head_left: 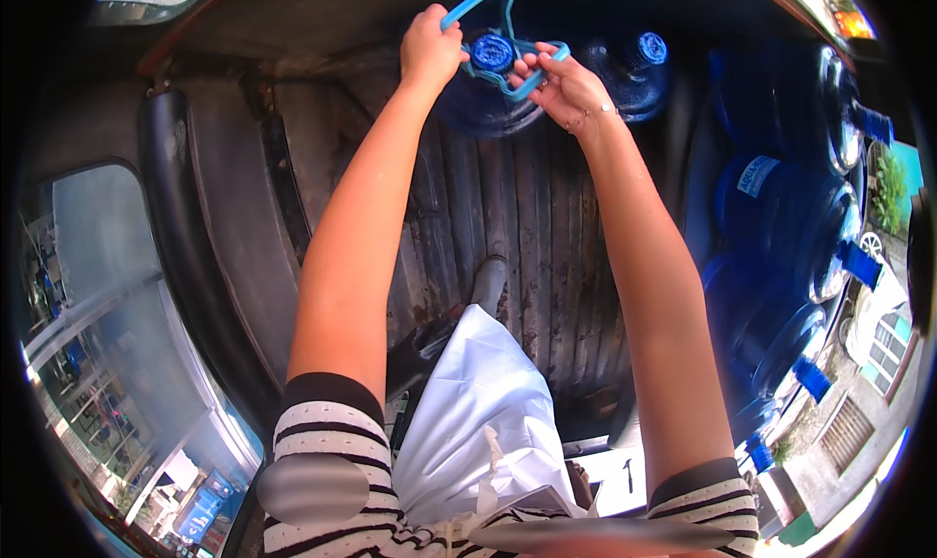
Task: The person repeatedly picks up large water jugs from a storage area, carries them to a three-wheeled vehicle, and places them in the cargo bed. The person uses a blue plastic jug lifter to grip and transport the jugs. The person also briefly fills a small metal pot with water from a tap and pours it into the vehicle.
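"Start at the hands: what's being gripped?"

"The left fingers (453, 54) are clenched round the left side of a light-blue handle (475, 2). The right fingers (525, 66) curl more loosely about its right loop."

"And the jug?"

"The blue jug (488, 117) is at the far middle, below the handle, its blue cap (492, 53) showing between the handle's bars. Whether the handle is seated on the neck, I can't tell."

"So what could go wrong?"

"If it isn't seated, a pull might slide it off over the cap. With one grip firmer than the other, it could twist and tip the jug toward the second jug (634, 89), just to the right."

"Anything underfoot?"

"A dark, ridged floor (551, 246), scuffed and dirty. I'd guess the ridges could unsteady a jug's base. A grey boot (489, 283) is nearer, and a white cloth (478, 402) drapes over the person's lap."

"And around that?"

"Apparently a vehicle's cargo space. Along the right, more blue jugs (771, 211) lie with necks pointing outward, bright outdoors beyond. On the left, a dark rounded bar (168, 163) runs beside a window (102, 221)."
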`<action>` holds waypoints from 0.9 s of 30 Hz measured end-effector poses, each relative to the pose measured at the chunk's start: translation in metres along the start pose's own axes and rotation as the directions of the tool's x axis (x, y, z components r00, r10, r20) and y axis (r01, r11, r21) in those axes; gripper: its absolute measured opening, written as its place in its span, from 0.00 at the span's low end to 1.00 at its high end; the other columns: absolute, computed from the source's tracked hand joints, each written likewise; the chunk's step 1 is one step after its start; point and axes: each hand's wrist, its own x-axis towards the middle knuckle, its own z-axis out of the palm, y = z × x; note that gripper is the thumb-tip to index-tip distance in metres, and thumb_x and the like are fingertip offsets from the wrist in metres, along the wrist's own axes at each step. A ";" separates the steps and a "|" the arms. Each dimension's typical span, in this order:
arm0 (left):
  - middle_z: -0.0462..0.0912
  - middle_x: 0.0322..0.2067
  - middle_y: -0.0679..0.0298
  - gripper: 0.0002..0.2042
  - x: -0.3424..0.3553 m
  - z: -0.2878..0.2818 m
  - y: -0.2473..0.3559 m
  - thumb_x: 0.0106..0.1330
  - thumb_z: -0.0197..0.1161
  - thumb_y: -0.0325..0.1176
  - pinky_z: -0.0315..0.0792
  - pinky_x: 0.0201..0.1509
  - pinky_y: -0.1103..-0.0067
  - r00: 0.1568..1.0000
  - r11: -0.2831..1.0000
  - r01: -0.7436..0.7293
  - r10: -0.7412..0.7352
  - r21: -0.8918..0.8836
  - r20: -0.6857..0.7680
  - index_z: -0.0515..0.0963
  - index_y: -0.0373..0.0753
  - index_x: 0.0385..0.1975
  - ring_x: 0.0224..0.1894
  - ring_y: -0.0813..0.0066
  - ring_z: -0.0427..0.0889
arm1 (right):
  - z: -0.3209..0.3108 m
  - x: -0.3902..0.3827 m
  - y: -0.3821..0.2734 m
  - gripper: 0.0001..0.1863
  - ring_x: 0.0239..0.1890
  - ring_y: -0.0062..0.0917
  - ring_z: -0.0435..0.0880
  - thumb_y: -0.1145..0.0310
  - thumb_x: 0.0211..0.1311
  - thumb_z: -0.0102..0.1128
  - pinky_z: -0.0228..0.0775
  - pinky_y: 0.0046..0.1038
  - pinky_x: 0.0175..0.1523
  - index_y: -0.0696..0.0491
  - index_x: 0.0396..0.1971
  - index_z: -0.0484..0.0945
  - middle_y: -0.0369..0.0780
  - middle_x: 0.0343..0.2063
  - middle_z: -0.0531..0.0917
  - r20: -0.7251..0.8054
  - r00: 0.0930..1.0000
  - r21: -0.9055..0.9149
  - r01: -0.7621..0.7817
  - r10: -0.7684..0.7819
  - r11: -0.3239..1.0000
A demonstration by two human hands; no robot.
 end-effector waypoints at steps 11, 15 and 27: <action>0.73 0.30 0.48 0.09 -0.254 -0.010 0.067 0.53 0.52 0.22 0.68 0.32 0.63 0.922 0.914 -0.385 0.377 0.126 0.083 0.69 0.32 0.35 0.30 0.46 0.74 | -0.019 -0.192 0.012 0.22 0.39 0.25 0.79 0.63 0.57 0.63 0.73 0.29 0.46 0.56 0.50 0.71 0.40 0.36 0.80 0.422 0.907 -0.324 0.141 0.010 0.935; 0.66 0.49 0.44 0.26 -0.405 0.003 0.041 0.49 0.57 0.22 0.69 0.49 0.63 0.820 0.984 -0.163 0.096 0.068 0.564 0.62 0.33 0.52 0.50 0.42 0.69 | -0.097 -0.295 0.117 0.19 0.43 0.24 0.80 0.64 0.55 0.65 0.73 0.27 0.47 0.56 0.44 0.74 0.39 0.36 0.81 0.040 0.995 -0.298 -0.076 0.093 0.952; 0.64 0.52 0.57 0.30 -0.588 -0.093 -0.147 0.46 0.72 0.35 0.64 0.53 0.61 0.871 0.485 -0.157 -0.342 0.860 0.352 0.68 0.44 0.52 0.50 0.52 0.68 | -0.292 -0.545 0.319 0.13 0.32 0.21 0.80 0.70 0.57 0.62 0.68 0.22 0.37 0.55 0.42 0.75 0.38 0.34 0.82 -0.538 0.841 -0.214 -0.191 0.048 0.958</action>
